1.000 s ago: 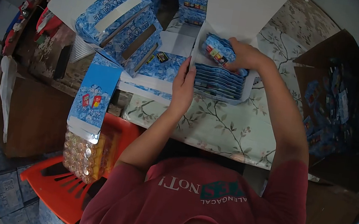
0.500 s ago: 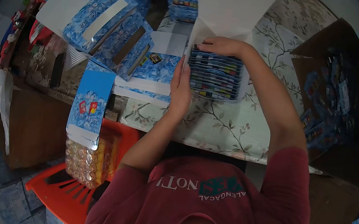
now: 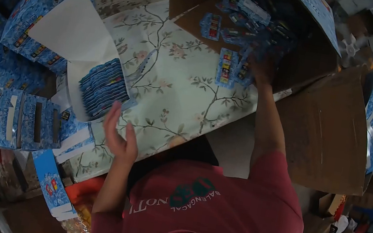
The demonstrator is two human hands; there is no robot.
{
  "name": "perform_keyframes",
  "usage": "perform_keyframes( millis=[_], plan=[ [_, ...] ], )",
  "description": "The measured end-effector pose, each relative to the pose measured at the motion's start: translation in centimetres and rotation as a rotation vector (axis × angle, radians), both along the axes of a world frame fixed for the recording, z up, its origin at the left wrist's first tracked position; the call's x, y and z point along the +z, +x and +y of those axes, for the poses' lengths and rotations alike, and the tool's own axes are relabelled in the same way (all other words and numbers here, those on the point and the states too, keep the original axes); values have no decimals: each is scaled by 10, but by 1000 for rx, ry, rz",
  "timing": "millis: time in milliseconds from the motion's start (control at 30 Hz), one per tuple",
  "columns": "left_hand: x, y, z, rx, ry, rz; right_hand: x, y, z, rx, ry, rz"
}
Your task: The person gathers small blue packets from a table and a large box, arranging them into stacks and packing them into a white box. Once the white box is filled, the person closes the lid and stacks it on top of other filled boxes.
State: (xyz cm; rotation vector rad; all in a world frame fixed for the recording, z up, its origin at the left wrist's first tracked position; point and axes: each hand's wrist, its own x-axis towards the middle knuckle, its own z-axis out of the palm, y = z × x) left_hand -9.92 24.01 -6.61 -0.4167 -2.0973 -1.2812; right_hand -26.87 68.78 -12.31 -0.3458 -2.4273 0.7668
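My left hand [image 3: 119, 135] is held up with fingers apart, close to the near edge of a white open-lidded box [image 3: 76, 92]. Inside that box stands a tight row of blue cards [image 3: 106, 86], each with small coloured items on it. My right hand [image 3: 263, 69] reaches into a large brown carton [image 3: 212, 15] lying on its side, among a loose heap of similar blue cards [image 3: 254, 15]. Its fingers are in shadow and partly hidden by the heap. One blue card [image 3: 226, 68] lies at the carton's mouth, just left of my right hand.
A flowered tablecloth [image 3: 174, 100] covers the table. Stacked blue printed boxes [image 3: 28, 38] stand at the left, and an opened blue box [image 3: 29, 121] sits nearer. A flattened blue carton [image 3: 51, 183] hangs over the front left edge. Another brown carton [image 3: 320, 133] stands at the right.
The view has swung right. My right hand has left the white box and gone into the brown carton. My left hand has come off the box's side and is raised beside it.
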Motion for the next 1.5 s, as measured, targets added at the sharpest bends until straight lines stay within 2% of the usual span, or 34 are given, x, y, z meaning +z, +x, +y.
perform_keyframes(
  millis=[33, 67, 100, 167, 200, 233, 267, 333, 367, 400, 433, 500, 567, 633, 700, 767, 900, 967, 1033, 1100, 1133, 1200, 1267, 1333, 1367, 1467, 1500],
  plan=[
    [0, -8, 17, -113, -109, -131, -8, 12, -4, -139, 271, -2],
    [1, -18, 36, -118, -110, -113, -11, 19, -8, -282, 539, -3],
    [2, -28, 56, -198, -155, -206, -12, 21, -12, -290, 537, 11],
    [-3, -44, 87, -276, -208, -300, -16, 25, -25, 69, 195, -68],
    [-12, -52, 100, -298, -232, -361, -17, 31, -36, 67, 186, -66],
    [-21, -60, 109, -320, -256, -422, -15, 37, -48, 215, 230, -101],
    [-31, -69, 117, -317, -263, -417, -10, 40, -58, 365, 277, -131],
    [-46, -82, 129, -282, -495, -335, 0, 48, -84, 442, 338, -61],
    [-52, -84, 132, -275, -501, -338, 6, 49, -91, 520, 400, 5],
    [-56, -85, 135, -262, -555, -346, 12, 47, -94, 650, 268, -13],
    [-55, -87, 137, -248, -611, -353, 22, 43, -96, 658, 261, -7],
    [-51, -87, 137, -233, -648, -356, 38, 28, -91, 868, -379, -291],
    [-44, -86, 136, -215, -684, -372, 28, -15, -68, 551, -121, -176],
    [-39, -89, 135, -284, -782, -367, 19, -60, -31, 294, 515, 69],
    [-43, -91, 133, -318, -804, -336, 28, -78, -17, 261, 590, -208],
    [-45, -88, 127, -362, -815, -294, 25, -90, -17, 286, 601, -230],
    [-44, -70, 117, -292, -768, -269, 14, -103, -19, 286, 705, -299],
    [-48, -59, 106, -252, -738, -250, 10, -90, -21, 260, 703, -303],
    [-54, -59, 97, -228, -737, -182, 29, -66, -30, 222, 709, -296],
    [-49, -61, 97, -237, -687, -244, 61, -13, -59, 273, 549, -192],
    [-46, -61, 97, -247, -644, -301, 64, 8, -68, 268, 558, -195],
    [-38, -62, 99, -183, -619, -330, 72, 48, -80, 286, 300, -107],
    [-41, -75, 112, -85, -620, -307, 66, 79, -80, 203, 261, -95],
    [-44, -87, 114, -155, -630, -391, 55, 96, -80, 84, 269, -171],
    [-41, -89, 115, -116, -686, -415, 39, 98, -82, 66, 236, -141],
    [-25, -90, 125, -136, -749, -431, 35, 106, -103, 173, 168, -57],
    [-25, -91, 124, -81, -778, -449, 32, 105, -109, 191, 151, -56]
  ],
)
